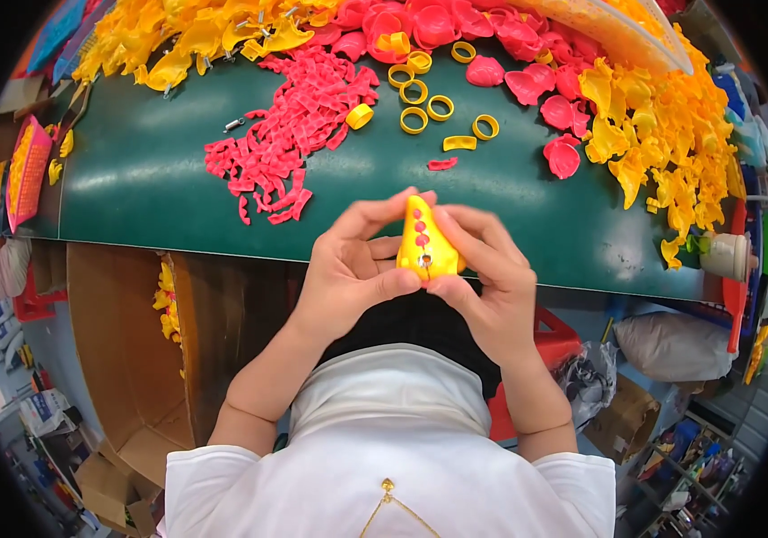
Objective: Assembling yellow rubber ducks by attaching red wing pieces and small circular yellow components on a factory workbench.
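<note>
Between my two hands is a yellow plastic toy part (438,253), tapered at the top, with a row of red dots and a small dark hole near its bottom. My left hand (357,255) grips its left side, the thumb along the lower edge. On the right side my right hand (489,269) pinches it with thumb and fingers. The part is held just over the table's near edge. A small red strip (443,164) lies on the green table (357,197) beyond my hands, near several yellow rings (414,120).
Red strips (285,125) are heaped at centre left. Yellow shells (196,40) with metal pieces, red shells (519,36) and more yellow pieces (671,143) cover the far and right sides. A cardboard box (133,350) stands below the table at left; a red stool (554,336) at right.
</note>
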The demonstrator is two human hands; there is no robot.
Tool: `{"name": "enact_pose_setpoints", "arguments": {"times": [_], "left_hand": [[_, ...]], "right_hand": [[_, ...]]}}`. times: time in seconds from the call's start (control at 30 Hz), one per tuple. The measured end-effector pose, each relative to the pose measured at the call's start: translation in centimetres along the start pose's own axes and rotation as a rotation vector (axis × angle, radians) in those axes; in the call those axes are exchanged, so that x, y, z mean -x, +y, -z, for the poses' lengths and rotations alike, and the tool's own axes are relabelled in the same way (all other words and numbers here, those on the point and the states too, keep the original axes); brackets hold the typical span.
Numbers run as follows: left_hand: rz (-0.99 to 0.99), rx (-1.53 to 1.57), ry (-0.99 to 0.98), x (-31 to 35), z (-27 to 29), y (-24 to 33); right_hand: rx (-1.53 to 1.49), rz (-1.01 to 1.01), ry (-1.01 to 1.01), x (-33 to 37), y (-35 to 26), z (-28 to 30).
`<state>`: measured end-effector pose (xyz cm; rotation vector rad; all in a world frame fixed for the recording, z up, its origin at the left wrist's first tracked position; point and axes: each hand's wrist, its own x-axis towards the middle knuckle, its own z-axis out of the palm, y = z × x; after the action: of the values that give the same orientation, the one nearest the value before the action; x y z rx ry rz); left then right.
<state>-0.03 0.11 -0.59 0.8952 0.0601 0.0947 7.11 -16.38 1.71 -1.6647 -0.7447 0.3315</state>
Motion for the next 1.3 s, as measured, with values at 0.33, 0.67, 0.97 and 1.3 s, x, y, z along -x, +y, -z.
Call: {"name": "enact_pose_setpoints", "arguments": {"times": [0.33, 0.67, 0.97, 1.3], "left_hand": [[-0.086, -0.252, 0.041, 0.1, -0.1, -0.3], [-0.229, -0.605, 0.135, 0.5, -1.6, 0.3], [-0.382, -0.597, 0.079, 0.3, -1.0, -0.2], [-0.449, -0.682, 0.094, -1.9, -1.4, -0.4]], "right_hand": [[-0.02, 0.046, 0.018, 0.5, -0.3, 0.0], [-0.648, -0.093, 0.006, 0.1, 0.4, -0.2], [-0.671, -0.053, 0.002, 0.0, 0.8, -0.1], [-0.626, -0.085, -0.031, -0.9, 1.0, 1.1]]}}
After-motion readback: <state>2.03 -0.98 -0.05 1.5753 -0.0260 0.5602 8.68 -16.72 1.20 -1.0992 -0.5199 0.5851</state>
